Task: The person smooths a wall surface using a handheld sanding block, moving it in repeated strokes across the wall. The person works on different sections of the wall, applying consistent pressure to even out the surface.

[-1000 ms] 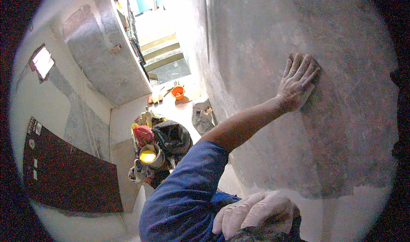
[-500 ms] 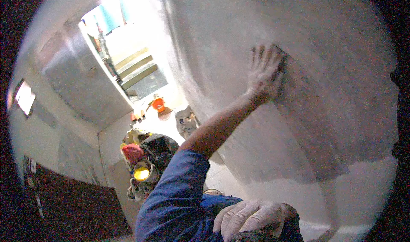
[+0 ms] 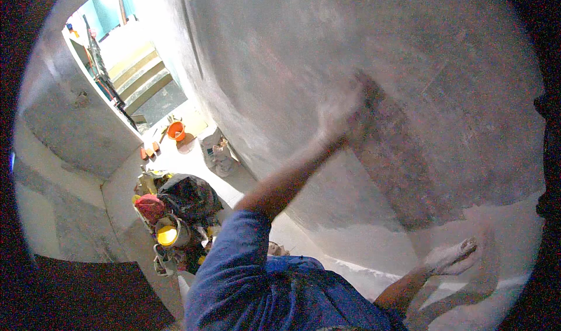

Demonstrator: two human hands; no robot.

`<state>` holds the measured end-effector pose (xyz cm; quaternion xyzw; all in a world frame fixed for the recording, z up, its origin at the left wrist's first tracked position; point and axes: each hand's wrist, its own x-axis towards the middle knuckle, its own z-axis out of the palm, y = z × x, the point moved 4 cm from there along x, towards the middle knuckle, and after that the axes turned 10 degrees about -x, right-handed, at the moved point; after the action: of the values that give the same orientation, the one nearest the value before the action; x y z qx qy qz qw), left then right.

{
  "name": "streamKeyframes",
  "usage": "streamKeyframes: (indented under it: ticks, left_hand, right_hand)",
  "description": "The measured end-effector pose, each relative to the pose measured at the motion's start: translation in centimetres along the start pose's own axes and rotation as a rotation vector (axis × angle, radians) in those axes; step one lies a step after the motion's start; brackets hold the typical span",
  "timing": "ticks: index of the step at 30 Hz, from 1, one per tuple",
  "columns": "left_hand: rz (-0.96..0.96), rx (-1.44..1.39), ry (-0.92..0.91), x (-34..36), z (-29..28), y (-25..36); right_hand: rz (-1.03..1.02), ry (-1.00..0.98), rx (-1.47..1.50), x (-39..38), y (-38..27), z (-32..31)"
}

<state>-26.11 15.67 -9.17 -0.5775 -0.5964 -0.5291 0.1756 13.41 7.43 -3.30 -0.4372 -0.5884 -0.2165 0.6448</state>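
My left arm, in a blue short sleeve, reaches up to the large grey plastered wall [image 3: 456,115]. My left hand [image 3: 345,109], whitish with dust, is at the wall's surface, its fingers smeared by motion. Whether it holds anything there is hidden by the blur. A dark shadow of the arm falls on the plaster just right of it. Lower right, my right hand [image 3: 453,258], also coated in pale dust, is held in front of the paler lower wall. Its fingers point right, partly stretched and loosely apart, with nothing visible in them.
A bright doorway with steps [image 3: 143,77] opens at upper left. Near it stand an orange bucket [image 3: 176,131] and a pale sack [image 3: 215,150]. Closer in are a black plastic bag [image 3: 190,195], a red container [image 3: 149,208] and a bucket with yellow inside [image 3: 168,234]. A dark panel [image 3: 99,293] fills the lower left.
My left hand has shifted slightly down and left along the wall and is now blurred. My right hand has moved from close at the bottom out to the lower right. The view has turned.
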Motion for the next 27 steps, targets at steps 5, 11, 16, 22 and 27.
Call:
streamKeyframes:
  ticks: [5, 11, 16, 22, 27]
  left_hand:
    - [-0.234, -0.201, 0.422, 7.1, -8.1, -8.3]
    - [0.013, -0.094, 0.295, 4.6, -8.4, 0.3]
    - [0.119, -0.127, 0.341, 12.5, -12.0, -1.5]
    - [0.132, -0.098, 0.266, 5.3, -7.9, -0.4]
    - [0.188, -0.019, 0.016, -1.9, -6.5, 2.8]
  right_hand:
    - [-0.472, 0.105, -0.578, -1.0, 2.8, 0.9]
    - [-0.383, 0.124, -0.465, -2.3, 2.8, 2.4]
    - [-0.339, 0.107, -0.439, -2.1, 3.1, 2.4]
    - [-0.389, 0.105, -0.508, -1.8, 2.8, 2.0]
    - [-0.396, 0.116, -0.495, -1.5, 1.8, 1.9]
